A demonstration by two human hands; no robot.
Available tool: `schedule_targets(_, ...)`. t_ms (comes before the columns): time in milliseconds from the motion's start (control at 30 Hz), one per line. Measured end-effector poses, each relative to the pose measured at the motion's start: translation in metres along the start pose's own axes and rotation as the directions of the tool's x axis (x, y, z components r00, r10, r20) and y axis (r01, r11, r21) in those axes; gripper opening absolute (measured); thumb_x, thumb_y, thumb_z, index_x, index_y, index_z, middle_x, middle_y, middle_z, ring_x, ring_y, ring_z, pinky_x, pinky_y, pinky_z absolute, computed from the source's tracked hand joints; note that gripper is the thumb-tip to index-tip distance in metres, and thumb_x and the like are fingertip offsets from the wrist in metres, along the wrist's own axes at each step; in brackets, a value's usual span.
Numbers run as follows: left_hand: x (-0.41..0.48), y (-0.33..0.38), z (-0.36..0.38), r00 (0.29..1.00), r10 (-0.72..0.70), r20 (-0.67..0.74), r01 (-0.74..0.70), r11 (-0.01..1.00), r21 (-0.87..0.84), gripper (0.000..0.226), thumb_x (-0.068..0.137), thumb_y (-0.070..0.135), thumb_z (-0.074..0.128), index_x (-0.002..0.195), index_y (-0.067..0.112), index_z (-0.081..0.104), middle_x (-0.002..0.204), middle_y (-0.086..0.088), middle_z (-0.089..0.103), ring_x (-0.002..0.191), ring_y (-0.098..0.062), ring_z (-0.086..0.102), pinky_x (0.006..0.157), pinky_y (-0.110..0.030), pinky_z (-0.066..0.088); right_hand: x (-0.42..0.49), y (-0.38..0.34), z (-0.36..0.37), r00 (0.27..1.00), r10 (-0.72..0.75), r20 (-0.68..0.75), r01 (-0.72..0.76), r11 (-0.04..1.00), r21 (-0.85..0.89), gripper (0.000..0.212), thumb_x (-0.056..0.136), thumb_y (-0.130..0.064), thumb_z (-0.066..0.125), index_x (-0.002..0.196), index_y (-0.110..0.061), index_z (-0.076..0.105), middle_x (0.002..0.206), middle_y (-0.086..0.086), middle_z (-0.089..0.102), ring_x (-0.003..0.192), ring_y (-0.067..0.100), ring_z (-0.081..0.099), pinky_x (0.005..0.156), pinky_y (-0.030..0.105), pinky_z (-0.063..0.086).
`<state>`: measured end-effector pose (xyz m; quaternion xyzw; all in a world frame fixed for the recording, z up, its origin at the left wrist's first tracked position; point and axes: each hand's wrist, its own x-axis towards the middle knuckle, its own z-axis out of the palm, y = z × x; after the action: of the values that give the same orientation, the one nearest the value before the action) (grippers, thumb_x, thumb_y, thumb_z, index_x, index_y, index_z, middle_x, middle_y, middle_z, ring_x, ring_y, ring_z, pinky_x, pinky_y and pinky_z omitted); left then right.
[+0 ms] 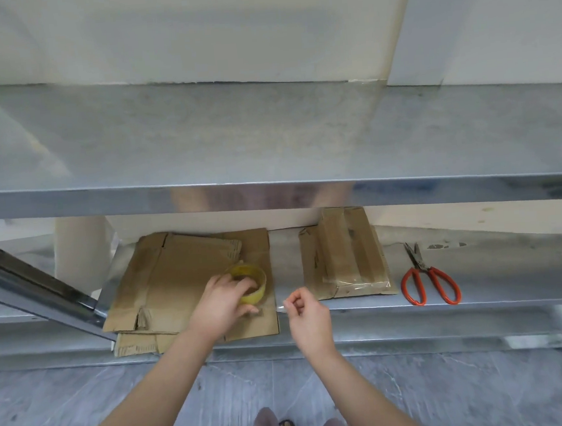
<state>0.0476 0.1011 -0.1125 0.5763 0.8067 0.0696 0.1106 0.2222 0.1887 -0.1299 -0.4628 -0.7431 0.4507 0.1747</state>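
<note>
Seen from the head camera, the left hand curls round a yellowish roll of clear tape sitting on flattened cardboard on the lower metal shelf. The right hand pinches the tape's free end, drawn out only a little. The folded cardboard piece beside it looks already taped. Cutting with the red-handled scissors seems yet to come. I can read no writing.

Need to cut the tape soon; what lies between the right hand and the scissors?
A flat taped cardboard lies between the right hand and scissors, in the head view.
</note>
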Motion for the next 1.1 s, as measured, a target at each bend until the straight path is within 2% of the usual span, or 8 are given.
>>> schedule_targets(200, -0.009, 0.004, 0.023, 0.997, -0.017, -0.076, 0.016, 1.000, -0.004, 0.040, 0.079, 0.038, 0.073, 0.116, 0.024, 0.065, 0.104, 0.005, 0.067, 0.102, -0.022, 0.059, 0.098, -0.037, 0.036, 0.019, 0.002, 0.015, 0.999, 0.037, 0.015, -0.028, 0.916, -0.401, 0.008, 0.096, -0.031, 0.052, 0.095, -0.025, 0.057, 0.086, -0.006, 0.067, 0.082, 0.019, 0.063, 0.059, 0.024, 0.035)
schedule_targets(333, -0.003, 0.012, 0.029, 0.994, -0.038, -0.098, 0.029, 0.995, -0.098, 0.041, 0.085, 0.029, 0.069, 0.124, 0.026, 0.060, 0.113, 0.007, 0.063, 0.107, -0.019, 0.055, 0.103, -0.036, 0.032, 0.033, 0.006, 0.016, 0.993, 0.120, 0.015, -0.098, 0.875, -0.474, 0.012, 0.097, -0.031, 0.049, 0.100, -0.025, 0.058, 0.094, -0.002, 0.068, 0.088, 0.022, 0.064, 0.061, 0.024, 0.037)
schedule_targets(467, -0.005, 0.011, 0.033, 0.998, -0.013, -0.067, 0.007, 0.996, -0.083, 0.046, 0.090, 0.033, 0.063, 0.134, 0.028, 0.050, 0.123, 0.009, 0.056, 0.117, -0.016, 0.048, 0.109, -0.033, 0.023, 0.034, 0.012, 0.023, 0.996, 0.080, 0.042, -0.046, 0.852, -0.522, 0.017, 0.099, -0.031, 0.047, 0.109, -0.023, 0.058, 0.114, 0.000, 0.059, 0.099, 0.022, 0.061, 0.073, 0.028, 0.046)
schedule_targets(600, -0.007, 0.009, 0.031, 0.998, 0.011, -0.065, -0.017, 0.995, -0.097, 0.051, 0.091, 0.036, 0.061, 0.139, 0.027, 0.045, 0.133, 0.007, 0.050, 0.124, -0.016, 0.045, 0.111, -0.034, 0.021, 0.034, 0.012, 0.022, 0.992, 0.074, 0.098, -0.004, 0.820, -0.572, 0.039, 0.101, -0.033, 0.045, 0.136, -0.016, 0.038, 0.130, 0.004, 0.050, 0.114, 0.023, 0.056, 0.088, 0.030, 0.046)
schedule_targets(733, -0.010, 0.009, 0.024, 0.996, 0.040, -0.084, -0.043, 0.998, -0.035, 0.058, 0.095, 0.049, 0.042, 0.147, 0.025, 0.033, 0.149, 0.006, 0.038, 0.139, -0.015, 0.031, 0.116, -0.034, 0.015, 0.011, 0.008, 0.004, 0.974, -0.187, 0.129, 0.227, 0.818, -0.528, 0.043, 0.100, -0.035, 0.042, 0.140, -0.018, 0.043, 0.133, 0.000, 0.050, 0.118, 0.020, 0.052, 0.091, 0.030, 0.048)
schedule_targets(867, -0.011, 0.029, 0.014, 0.973, 0.156, -0.171, -0.138, 0.984, 0.111, 0.060, 0.096, 0.055, 0.035, 0.143, 0.019, 0.043, 0.149, 0.002, 0.042, 0.143, -0.019, 0.029, 0.120, -0.040, 0.013, -0.017, 0.004, -0.024, 0.879, -0.474, 0.060, 0.426, 0.720, -0.548, 0.043, 0.097, -0.041, 0.041, 0.135, -0.024, 0.052, 0.138, -0.004, 0.053, 0.125, 0.020, 0.049, 0.101, 0.036, 0.045)
schedule_targets(1000, -0.008, 0.065, 0.006, 0.962, 0.183, -0.203, -0.167, 0.982, 0.093, 0.063, 0.097, 0.057, 0.033, 0.147, 0.019, 0.038, 0.148, 0.001, 0.043, 0.142, -0.021, 0.031, 0.120, -0.040, 0.014, -0.028, 0.009, -0.059, 0.869, -0.494, -0.007, 0.382, 0.681, -0.625, 0.047, 0.098, -0.043, 0.037, 0.141, -0.026, 0.049, 0.147, -0.003, 0.047, 0.140, 0.021, 0.037, 0.113, 0.039, 0.025)
schedule_targets(1100, -0.008, 0.103, 0.009, 0.958, 0.219, -0.186, -0.212, 0.976, 0.056, 0.064, 0.098, 0.056, 0.031, 0.150, 0.019, 0.032, 0.153, 0.002, 0.037, 0.144, -0.019, 0.026, 0.120, -0.038, 0.010, -0.031, 0.027, -0.094, 0.889, -0.453, -0.064, 0.295, 0.675, -0.676, 0.047, 0.096, -0.039, 0.043, 0.139, -0.024, 0.053, 0.144, 0.000, 0.051, 0.138, 0.023, 0.041, 0.114, 0.039, 0.026)
